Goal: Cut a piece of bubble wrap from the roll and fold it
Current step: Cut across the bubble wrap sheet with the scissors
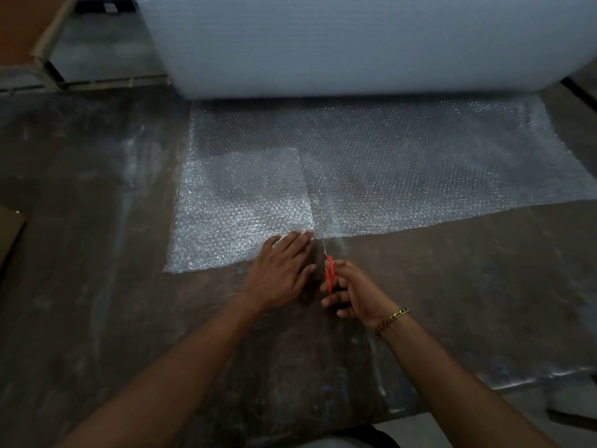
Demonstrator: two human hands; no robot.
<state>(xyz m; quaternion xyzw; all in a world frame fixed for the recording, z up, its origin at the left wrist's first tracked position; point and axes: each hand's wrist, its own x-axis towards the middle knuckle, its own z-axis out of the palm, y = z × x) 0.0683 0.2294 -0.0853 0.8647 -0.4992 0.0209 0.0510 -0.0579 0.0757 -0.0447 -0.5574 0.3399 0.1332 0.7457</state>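
A big white roll of bubble wrap [339,43] lies across the back of the floor. A clear sheet [420,176] is unrolled from it toward me. The sheet's left part [239,208] looks brighter and doubled over, with a straight line running down its right side. My left hand [281,270] lies flat with straight fingers on the near right corner of that part. My right hand [352,292] grips red-handled scissors [328,273], blades pointing away at the sheet's near edge, just right of my left fingertips.
The floor [97,253] is dark, scuffed and shiny. A wooden frame or pallet edge [48,69] stands at the back left. A brown cardboard piece [9,234] shows at the left edge. A gold chain bracelet [392,320] is on my right wrist.
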